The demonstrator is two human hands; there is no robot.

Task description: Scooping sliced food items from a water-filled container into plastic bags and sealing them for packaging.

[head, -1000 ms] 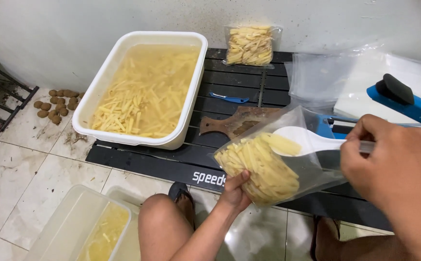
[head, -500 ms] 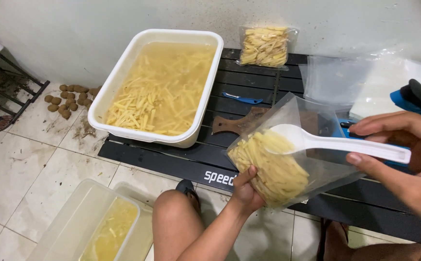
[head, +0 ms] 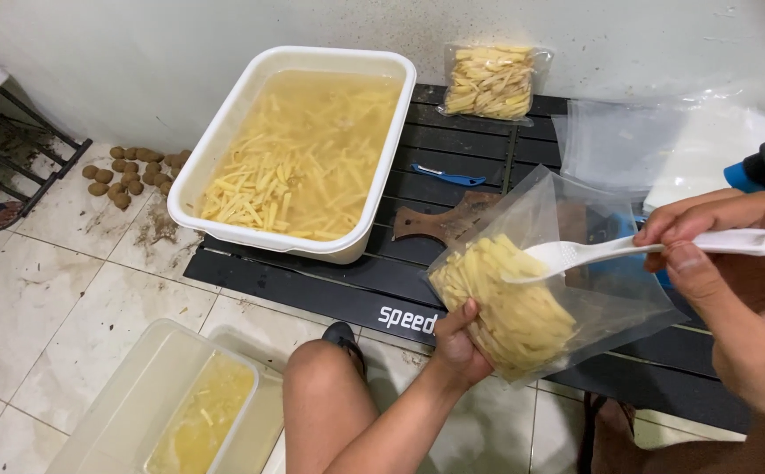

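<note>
My left hand (head: 458,344) grips the bottom of a clear plastic bag (head: 548,281) about half full of raw potato sticks and holds it tilted over my knee. My right hand (head: 734,290) holds a white slotted plastic spoon (head: 628,249) by its handle, with the spoon's head inside the bag's open mouth, resting above the sticks. A large white tub (head: 299,140) of cut potato sticks in water sits on the black slatted table (head: 453,211) to the left of the bag.
A filled bag of potato sticks (head: 490,81) leans on the wall at the back. Empty clear bags (head: 655,140), a wooden board (head: 448,221) and a blue tool (head: 446,175) lie on the table. A second tub (head: 172,408) stands on the floor, with potatoes (head: 128,167) by the wall.
The spoon has been drawn back a little, with its head now near the bag's mouth. My right hand shifted right and the view tilted slightly; the bag stays in my left hand.
</note>
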